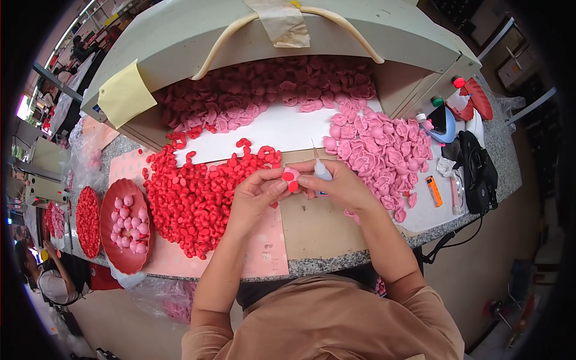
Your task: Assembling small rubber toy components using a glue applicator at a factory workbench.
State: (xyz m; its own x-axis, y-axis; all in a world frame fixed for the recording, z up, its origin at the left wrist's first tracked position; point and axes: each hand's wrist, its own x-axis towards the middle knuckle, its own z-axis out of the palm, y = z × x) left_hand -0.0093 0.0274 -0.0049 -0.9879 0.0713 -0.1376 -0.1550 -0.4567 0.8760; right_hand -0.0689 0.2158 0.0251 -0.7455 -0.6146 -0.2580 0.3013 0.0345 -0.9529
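Close together over the bench, my two hands meet at a small pink-and-red piece (290,177). My left hand (259,193) pinches it between thumb and fingers. The fingertips of my right hand (347,187) touch the same piece from the other side. Tucked in my right hand is a white squeeze bottle (323,171) with a thin needle tip pointing up and away. To the left of my hands spreads a heap of small glossy red pieces (198,201). Pink petal-like cups (384,144) are piled to the right.
A grey metal housing (336,36) arches over more pink pieces (270,90) at the back. On the left stand a scalloped red tray (147,255) of pink balls and a dish of red pieces (88,222). An orange box (434,191) and black bag (478,171) lie right. Another person (54,279) sits far left.
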